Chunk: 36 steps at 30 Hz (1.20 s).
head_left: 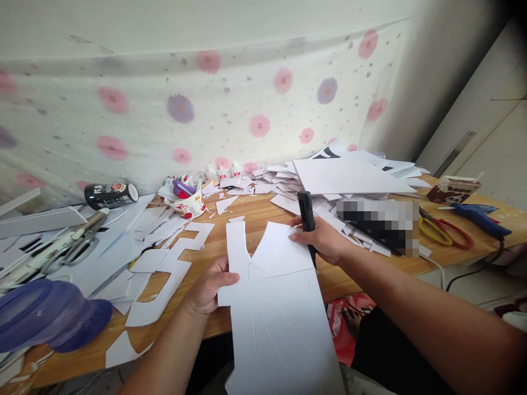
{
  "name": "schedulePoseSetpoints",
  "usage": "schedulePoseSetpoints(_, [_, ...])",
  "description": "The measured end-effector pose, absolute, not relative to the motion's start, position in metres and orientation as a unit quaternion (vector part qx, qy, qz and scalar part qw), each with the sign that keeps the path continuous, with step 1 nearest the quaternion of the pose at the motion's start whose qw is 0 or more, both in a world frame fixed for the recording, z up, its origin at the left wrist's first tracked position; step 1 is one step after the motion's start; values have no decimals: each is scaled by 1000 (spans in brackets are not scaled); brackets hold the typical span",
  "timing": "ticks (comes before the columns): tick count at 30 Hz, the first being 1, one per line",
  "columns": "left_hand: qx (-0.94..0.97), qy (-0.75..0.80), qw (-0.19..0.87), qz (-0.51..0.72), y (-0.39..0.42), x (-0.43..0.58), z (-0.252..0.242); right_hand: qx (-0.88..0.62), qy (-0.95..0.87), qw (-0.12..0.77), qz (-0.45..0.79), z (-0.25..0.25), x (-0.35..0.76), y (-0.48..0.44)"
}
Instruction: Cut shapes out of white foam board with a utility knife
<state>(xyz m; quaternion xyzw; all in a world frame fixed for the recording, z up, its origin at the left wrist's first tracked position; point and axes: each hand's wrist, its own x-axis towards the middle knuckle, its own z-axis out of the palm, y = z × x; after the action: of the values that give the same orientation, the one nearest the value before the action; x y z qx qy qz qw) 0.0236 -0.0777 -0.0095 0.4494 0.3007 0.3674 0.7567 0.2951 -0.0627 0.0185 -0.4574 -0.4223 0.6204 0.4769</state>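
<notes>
A flowered cloth (230,104) hangs behind the wooden table (255,216), pale cabinet (486,126) at right.

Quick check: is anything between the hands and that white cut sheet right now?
Nothing visible. The left hand pinches the white cut sheet at its left edge. The right hand rests directly on its upper right edge while gripping a black knife alongside that edge.

I see a matt white paper sheet (280,307) over the smooth wooden desk (255,216), with a black plastic cutter (305,208) beside that sheet.
</notes>
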Motion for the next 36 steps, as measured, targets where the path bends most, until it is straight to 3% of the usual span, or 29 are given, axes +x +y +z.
schedulePoseSetpoints(8, [443, 315, 751, 374, -79, 20, -9, -483, -424, 418, 642, 5, 300, -78])
schedulePoseSetpoints(19, [451, 313, 748, 373, -82, 25, -9, -517, -352, 457, 632, 11, 296, -89])
schedulePoseSetpoints(36, [417, 346, 733, 410, -75, 22, -11, -497, -466, 471, 561, 15, 294, -90])
